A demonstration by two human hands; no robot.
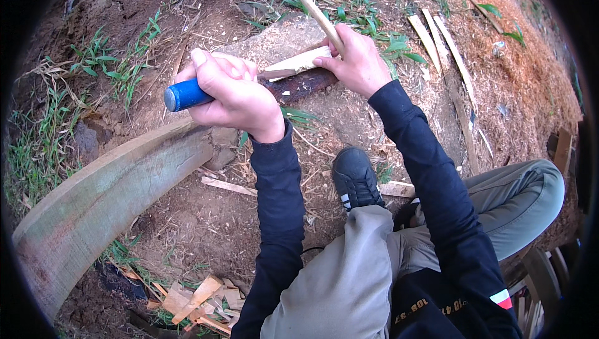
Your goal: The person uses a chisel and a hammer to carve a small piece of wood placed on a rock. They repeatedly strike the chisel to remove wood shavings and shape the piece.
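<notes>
One blue handle (187,94), one hammer (315,14)

Left hand (228,92): grip wrapped around the blue handle. Right hand (355,61): grip around the hammer's stick. Between them, pale wood (302,61) lies by a dark log (306,86), maybe on it; that's hard to see.

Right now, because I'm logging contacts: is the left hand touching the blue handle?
Touching: the head view shows the left hand wrapped around the blue handle, its end protruding.
</notes>
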